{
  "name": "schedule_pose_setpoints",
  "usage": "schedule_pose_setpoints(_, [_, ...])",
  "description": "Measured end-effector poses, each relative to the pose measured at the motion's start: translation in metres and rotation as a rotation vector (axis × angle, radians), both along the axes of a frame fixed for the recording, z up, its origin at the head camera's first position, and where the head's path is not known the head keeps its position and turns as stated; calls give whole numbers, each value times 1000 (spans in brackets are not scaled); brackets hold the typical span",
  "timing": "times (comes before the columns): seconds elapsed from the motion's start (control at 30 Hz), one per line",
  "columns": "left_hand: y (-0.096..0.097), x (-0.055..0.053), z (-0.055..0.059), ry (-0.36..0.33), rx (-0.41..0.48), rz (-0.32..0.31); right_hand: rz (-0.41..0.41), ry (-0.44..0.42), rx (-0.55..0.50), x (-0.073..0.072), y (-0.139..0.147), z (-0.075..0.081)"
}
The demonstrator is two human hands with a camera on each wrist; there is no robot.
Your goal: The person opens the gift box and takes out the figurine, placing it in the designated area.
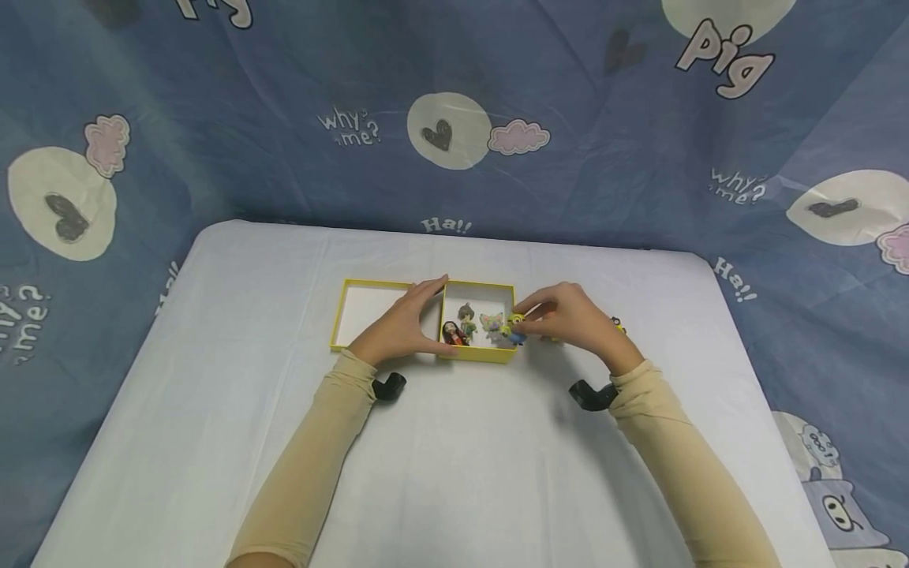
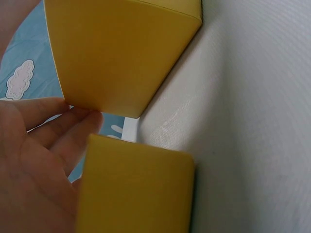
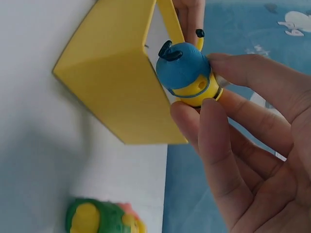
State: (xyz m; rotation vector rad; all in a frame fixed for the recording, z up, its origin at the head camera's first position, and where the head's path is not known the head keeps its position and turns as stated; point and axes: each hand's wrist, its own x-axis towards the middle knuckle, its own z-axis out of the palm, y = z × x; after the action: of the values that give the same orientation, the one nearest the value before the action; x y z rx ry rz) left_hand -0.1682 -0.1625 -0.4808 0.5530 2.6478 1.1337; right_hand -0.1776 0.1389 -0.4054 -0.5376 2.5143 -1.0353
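My right hand (image 1: 568, 315) pinches a Minion figurine (image 3: 187, 73), blue and yellow with black feet, between thumb and fingertips. It is held at the right rim of an open yellow box (image 1: 479, 356). My left hand (image 1: 401, 326) spans the left side of that box, thumb at the front wall and fingers at the back corner. In the left wrist view, the fingertips (image 2: 92, 119) touch the box's corner. Inside the box are a black-haired figurine in red (image 1: 454, 334), a brown-haired one (image 1: 466, 318) and a pastel one (image 1: 490, 322).
A second shallow yellow-rimmed tray (image 1: 332, 315), white inside, lies left of the box, partly behind my left hand. Right of the box stands a green and yellow figurine (image 3: 99, 217). Another small yellow and black figurine (image 1: 619, 324) shows beyond my right wrist on the white-covered table (image 1: 454, 473).
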Motion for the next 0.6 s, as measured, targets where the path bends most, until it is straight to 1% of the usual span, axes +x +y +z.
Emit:
schedule_pose_setpoints(0.13, [0,0,1,-1,-7,1,-6,10,5,1,12,0])
schedule_pose_setpoints(0.27, [1,1,2,-4,-10,3,-31,-7,16,2,23,0])
schedule_pose_setpoints(0.4, [1,2,3,-9,-10,1,-67,-44,23,3,35,0])
schedule_pose_setpoints(0.5, [1,2,3,-10,-12,-4,-77,-49,5,3,44,-1])
schedule_pose_setpoints(0.6, [1,2,3,-11,-11,-7,-98,-41,8,4,54,-1])
